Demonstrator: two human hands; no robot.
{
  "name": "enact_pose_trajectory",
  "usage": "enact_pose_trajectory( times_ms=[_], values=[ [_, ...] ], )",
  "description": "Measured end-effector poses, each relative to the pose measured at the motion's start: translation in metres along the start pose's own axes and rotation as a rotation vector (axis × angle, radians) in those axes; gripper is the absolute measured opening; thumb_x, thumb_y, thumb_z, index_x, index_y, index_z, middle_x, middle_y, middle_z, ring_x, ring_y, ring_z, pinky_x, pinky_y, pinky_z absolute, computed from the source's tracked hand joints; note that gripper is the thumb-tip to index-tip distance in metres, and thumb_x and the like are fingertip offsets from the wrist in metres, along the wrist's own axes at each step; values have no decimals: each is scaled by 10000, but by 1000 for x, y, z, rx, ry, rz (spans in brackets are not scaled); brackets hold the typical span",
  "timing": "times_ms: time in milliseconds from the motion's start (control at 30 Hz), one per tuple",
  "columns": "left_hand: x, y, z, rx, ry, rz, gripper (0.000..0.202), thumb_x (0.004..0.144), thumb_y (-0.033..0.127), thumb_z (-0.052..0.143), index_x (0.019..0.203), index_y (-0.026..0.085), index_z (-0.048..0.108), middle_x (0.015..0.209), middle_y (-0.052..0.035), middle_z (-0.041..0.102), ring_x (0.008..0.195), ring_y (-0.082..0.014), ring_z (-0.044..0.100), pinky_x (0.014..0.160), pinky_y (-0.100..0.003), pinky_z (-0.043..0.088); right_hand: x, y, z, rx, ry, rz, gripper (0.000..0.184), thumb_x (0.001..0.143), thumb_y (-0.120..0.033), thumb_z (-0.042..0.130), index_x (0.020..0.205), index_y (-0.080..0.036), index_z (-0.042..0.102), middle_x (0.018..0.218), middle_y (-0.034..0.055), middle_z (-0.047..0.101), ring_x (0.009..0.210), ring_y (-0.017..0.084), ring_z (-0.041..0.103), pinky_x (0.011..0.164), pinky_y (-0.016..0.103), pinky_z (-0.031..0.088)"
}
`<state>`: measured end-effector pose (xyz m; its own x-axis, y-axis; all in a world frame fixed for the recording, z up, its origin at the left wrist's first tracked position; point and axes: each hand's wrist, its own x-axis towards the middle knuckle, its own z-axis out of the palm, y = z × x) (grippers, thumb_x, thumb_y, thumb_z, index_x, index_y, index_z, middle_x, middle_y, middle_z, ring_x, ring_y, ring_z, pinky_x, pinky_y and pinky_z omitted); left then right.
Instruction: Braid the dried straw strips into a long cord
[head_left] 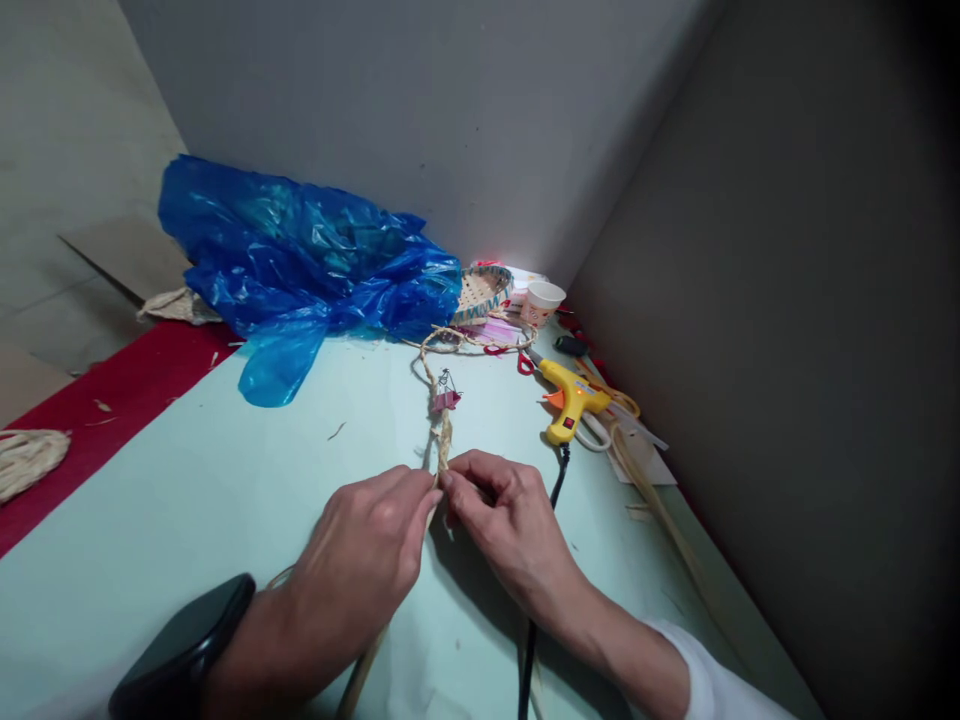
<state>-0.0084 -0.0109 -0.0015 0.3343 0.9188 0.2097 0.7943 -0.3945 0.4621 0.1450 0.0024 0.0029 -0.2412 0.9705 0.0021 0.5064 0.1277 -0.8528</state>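
Note:
A braided straw cord (445,435) runs up the middle of the pale table. My left hand (382,525) pinches its near end from the left, a dark watch on the wrist. From the right, my right hand (501,505) grips the same spot between thumb and forefinger. Just beyond my fingers, a pink binder clip (446,399) is fastened on the cord, which curls on toward the back. Loose strands hang below and partly behind my hands.
A yellow glue gun (574,400) lies at the right, its black cable (559,480) running toward me. A blue plastic bag (315,255) fills the back left. Beside it are a woven basket (484,292) and a paper cup (541,302). Grey walls rise behind and right.

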Motion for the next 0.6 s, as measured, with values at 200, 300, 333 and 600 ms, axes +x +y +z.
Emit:
enact_pose_trajectory(
  times_ms=[200, 300, 333, 600],
  values=[
    [-13, 9, -1, 37, 0, 64, 304, 927, 171, 332, 695, 205, 524, 653, -13, 584, 576, -152, 566, 579, -283, 411, -3, 2, 3, -8, 60, -52, 285, 873, -218, 481, 612, -141, 567, 565, -36, 433, 557, 88, 349, 525, 227, 279],
    [-19, 13, 6, 41, 1, 121, 288, 907, 143, 332, 717, 203, 539, 667, -27, 606, 563, -147, 576, 562, -264, 431, -2, 3, 2, 42, 43, -50, 287, 872, -221, 491, 613, -139, 582, 571, -32, 453, 566, 89, 368, 535, 220, 296],
    [-20, 14, 8, 60, -33, 135, 278, 892, 124, 337, 745, 200, 560, 693, -39, 626, 582, -152, 595, 575, -261, 448, -1, 3, 1, 88, 19, -43, 280, 872, -225, 495, 629, -136, 604, 587, -24, 499, 580, 94, 407, 553, 216, 322],
    [-19, 20, 13, 377, -318, 203, 440, 718, -24, 373, 1005, 146, 660, 944, -150, 718, 666, -264, 683, 542, -344, 500, 3, 7, -2, 623, -187, 143, 243, 845, -302, 576, 729, -115, 677, 678, 27, 625, 627, 113, 530, 626, 224, 414]
  ],
)
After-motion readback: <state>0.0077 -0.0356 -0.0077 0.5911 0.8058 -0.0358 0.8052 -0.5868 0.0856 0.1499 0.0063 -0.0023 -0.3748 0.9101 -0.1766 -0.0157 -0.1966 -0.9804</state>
